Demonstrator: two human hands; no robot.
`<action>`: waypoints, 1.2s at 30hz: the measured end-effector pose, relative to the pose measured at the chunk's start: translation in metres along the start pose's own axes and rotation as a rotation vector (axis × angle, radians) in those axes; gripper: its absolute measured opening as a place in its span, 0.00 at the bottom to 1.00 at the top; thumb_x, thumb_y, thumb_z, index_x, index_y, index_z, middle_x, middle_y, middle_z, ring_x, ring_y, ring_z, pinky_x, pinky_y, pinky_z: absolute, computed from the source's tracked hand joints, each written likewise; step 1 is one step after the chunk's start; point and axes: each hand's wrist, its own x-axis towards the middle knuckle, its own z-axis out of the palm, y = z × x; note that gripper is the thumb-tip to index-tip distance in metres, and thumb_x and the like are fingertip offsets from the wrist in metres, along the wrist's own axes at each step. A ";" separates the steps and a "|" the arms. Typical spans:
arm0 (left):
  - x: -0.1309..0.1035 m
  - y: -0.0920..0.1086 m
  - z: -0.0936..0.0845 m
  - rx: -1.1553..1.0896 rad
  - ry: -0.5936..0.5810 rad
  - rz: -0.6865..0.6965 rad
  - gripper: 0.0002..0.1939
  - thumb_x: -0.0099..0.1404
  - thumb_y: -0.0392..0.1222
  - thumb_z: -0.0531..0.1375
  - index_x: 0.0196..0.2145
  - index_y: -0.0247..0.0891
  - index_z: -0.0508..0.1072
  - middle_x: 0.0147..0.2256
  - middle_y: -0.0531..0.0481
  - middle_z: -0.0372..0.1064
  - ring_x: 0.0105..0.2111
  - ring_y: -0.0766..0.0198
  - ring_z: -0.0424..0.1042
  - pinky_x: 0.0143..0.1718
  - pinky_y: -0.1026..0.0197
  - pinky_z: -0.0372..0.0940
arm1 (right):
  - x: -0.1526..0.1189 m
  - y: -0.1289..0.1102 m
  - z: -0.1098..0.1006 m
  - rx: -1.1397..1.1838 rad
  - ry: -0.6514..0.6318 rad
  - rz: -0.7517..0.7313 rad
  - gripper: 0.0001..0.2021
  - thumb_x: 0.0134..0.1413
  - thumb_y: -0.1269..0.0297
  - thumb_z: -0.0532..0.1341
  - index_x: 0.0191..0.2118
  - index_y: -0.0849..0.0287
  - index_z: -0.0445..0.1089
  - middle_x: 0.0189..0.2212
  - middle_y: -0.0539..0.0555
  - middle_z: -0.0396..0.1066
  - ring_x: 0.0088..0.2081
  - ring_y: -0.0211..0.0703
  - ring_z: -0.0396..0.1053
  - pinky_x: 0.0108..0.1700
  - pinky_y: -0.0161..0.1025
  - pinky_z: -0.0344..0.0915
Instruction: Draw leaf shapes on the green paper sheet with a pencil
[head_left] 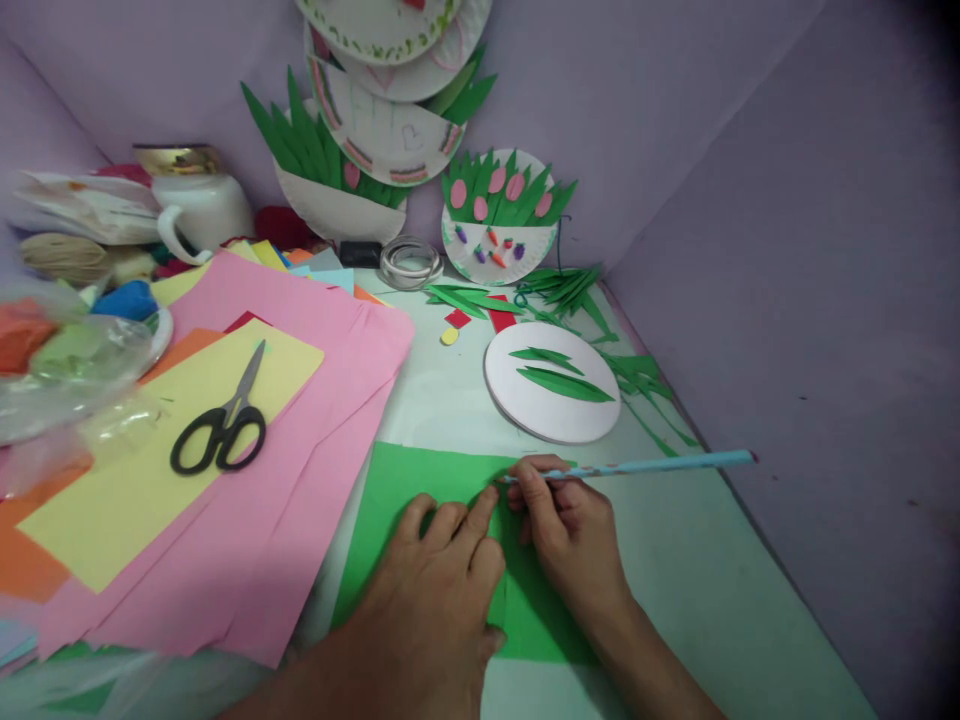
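A green sheet of paper [442, 465] lies on the table in front of me. My left hand [442, 570] rests on it with the fingers spread, the index fingertip close to the pencil's point. My right hand [566, 525] is closed round a light blue patterned pencil [667, 463], whose tip touches the sheet near its upper middle. The pencil's far end points to the right. Just beyond my hands is a white round plate [525, 410] with green leaf-shaped paper pieces [566, 384] on it.
Black-handled scissors [225, 430] lie on yellow paper [97, 540] over pink sheets [352, 370] at left. Green cut leaves [562, 288], a tape roll [411, 262] and a white jug [210, 210] stand or lie farther back. Decorated paper plates [499, 250] lean on the wall.
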 end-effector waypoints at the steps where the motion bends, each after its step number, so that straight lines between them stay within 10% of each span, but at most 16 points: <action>1: 0.000 0.001 0.000 0.008 -0.013 -0.010 0.21 0.53 0.43 0.68 0.44 0.38 0.70 0.62 0.42 0.55 0.51 0.49 0.64 0.53 0.42 0.53 | -0.001 0.000 0.000 0.002 -0.002 -0.001 0.15 0.62 0.59 0.53 0.27 0.59 0.69 0.21 0.49 0.69 0.17 0.34 0.63 0.18 0.30 0.59; 16: -0.002 -0.008 0.016 -0.015 0.113 0.047 0.15 0.52 0.39 0.64 0.39 0.39 0.68 0.61 0.43 0.57 0.47 0.48 0.64 0.48 0.41 0.54 | -0.004 0.003 0.000 0.126 0.118 0.045 0.14 0.62 0.58 0.54 0.30 0.58 0.70 0.23 0.48 0.69 0.20 0.34 0.65 0.20 0.31 0.62; 25: -0.009 -0.010 0.011 -0.141 0.539 0.079 0.04 0.61 0.37 0.55 0.36 0.37 0.68 0.35 0.44 0.69 0.35 0.53 0.65 0.40 0.48 0.55 | -0.007 0.000 -0.001 0.301 0.253 0.105 0.10 0.63 0.57 0.53 0.43 0.54 0.69 0.29 0.50 0.73 0.31 0.39 0.72 0.31 0.36 0.70; 36: 0.005 0.028 -0.012 0.339 0.038 -0.293 0.11 0.62 0.45 0.58 0.31 0.33 0.73 0.29 0.41 0.71 0.33 0.45 0.69 0.38 0.45 0.57 | 0.002 -0.004 -0.011 0.507 0.410 0.225 0.10 0.58 0.57 0.55 0.39 0.56 0.68 0.31 0.52 0.73 0.35 0.44 0.73 0.40 0.42 0.68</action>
